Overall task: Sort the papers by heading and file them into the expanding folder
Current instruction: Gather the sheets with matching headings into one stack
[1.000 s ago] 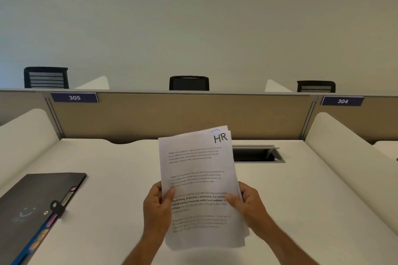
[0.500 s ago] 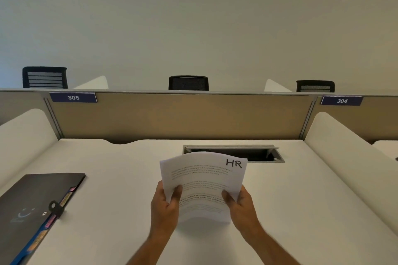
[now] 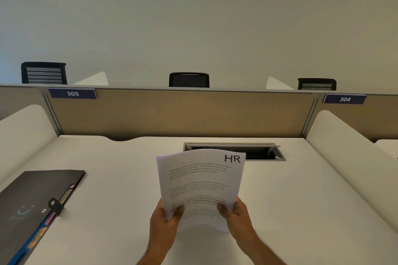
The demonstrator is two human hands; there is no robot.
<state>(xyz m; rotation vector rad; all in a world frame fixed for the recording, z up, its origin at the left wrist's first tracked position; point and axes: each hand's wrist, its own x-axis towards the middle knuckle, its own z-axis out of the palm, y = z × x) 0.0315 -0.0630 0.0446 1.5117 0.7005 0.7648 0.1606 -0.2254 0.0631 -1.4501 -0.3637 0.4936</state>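
Partition plates point(image 3: 72, 93) read 305 and 304; below them, left hand point(image 3: 162, 225) and right hand point(image 3: 238, 218) pinch papers point(image 3: 200, 180) headed HR.

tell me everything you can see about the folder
The folder is dark, matte, plastic-looking, and lies flat and closed on the white desk at the left, partly out of view. A black strap closure crosses its right edge, where a blue edge and coloured tabs show. A faint pale logo marks the cover. Neither hand touches it.
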